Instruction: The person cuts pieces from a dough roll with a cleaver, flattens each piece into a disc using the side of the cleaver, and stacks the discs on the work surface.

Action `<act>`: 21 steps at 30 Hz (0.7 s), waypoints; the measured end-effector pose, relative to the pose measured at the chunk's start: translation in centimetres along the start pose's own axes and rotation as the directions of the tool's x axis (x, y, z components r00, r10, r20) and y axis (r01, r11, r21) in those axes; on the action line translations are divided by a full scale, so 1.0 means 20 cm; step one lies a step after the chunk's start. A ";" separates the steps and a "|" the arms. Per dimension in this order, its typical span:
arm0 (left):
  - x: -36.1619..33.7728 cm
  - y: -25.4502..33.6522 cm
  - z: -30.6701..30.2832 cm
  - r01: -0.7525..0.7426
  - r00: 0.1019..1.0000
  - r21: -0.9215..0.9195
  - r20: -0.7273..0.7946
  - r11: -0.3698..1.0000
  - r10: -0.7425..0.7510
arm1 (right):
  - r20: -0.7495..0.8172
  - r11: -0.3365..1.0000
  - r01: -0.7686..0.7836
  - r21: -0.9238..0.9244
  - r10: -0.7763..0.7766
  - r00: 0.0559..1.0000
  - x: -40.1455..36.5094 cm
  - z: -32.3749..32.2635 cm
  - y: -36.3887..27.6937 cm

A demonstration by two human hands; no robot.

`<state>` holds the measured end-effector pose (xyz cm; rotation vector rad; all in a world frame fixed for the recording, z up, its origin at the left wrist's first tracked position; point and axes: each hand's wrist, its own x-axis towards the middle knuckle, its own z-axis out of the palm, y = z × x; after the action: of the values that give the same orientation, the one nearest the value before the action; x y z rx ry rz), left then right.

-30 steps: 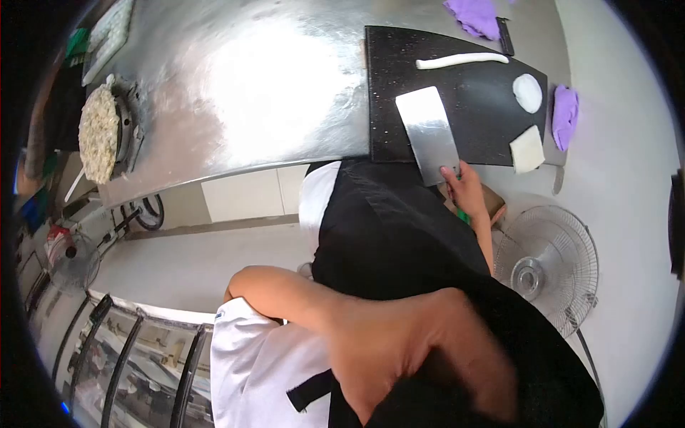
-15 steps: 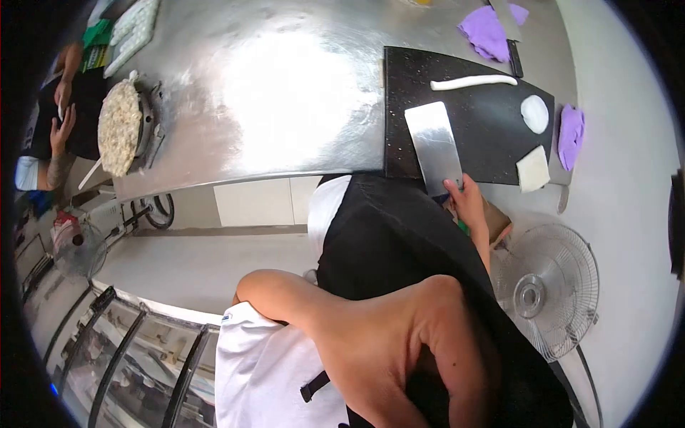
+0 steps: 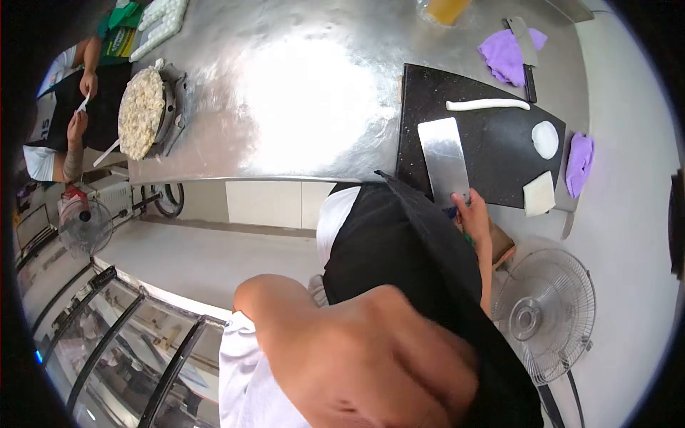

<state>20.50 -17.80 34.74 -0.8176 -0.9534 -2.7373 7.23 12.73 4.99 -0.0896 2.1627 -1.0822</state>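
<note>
My right hand [image 3: 474,214] is closed on the handle end of a wide cleaver [image 3: 444,153], whose blade lies over the left part of a black board [image 3: 492,153]. A long white dough strip [image 3: 489,105] lies beyond the blade. Farther right on the board are a round white dough piece [image 3: 545,140] and a squarish pale piece [image 3: 539,194] at its near edge. My left hand [image 3: 407,349] is very close to the camera, large and blurred, in front of my black apron; its fingers cannot be made out.
The metal table [image 3: 214,93] holds a pan of lumpy food [image 3: 140,114], a white tray [image 3: 160,25], a knife [image 3: 529,82] over a purple cloth [image 3: 503,58], and another purple cloth [image 3: 580,164]. A co-worker's hands [image 3: 80,118] are at far left; a fan [image 3: 528,321] stands at right.
The view has shifted, so the table and board appear lower and slightly right. My left hand has turned near the camera. The co-worker's hands, formerly together, now hold a thin white thing.
</note>
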 end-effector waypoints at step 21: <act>-0.32 -0.17 -0.20 0.553 0.833 0.725 -0.475 0.411 -0.282 | -0.007 0.943 0.203 -0.264 -0.212 0.977 0.07 -0.19 -0.01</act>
<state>23.05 -17.86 26.87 0.0442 -2.3780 -2.0536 3.82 14.68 5.92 -0.4319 2.3592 -0.9091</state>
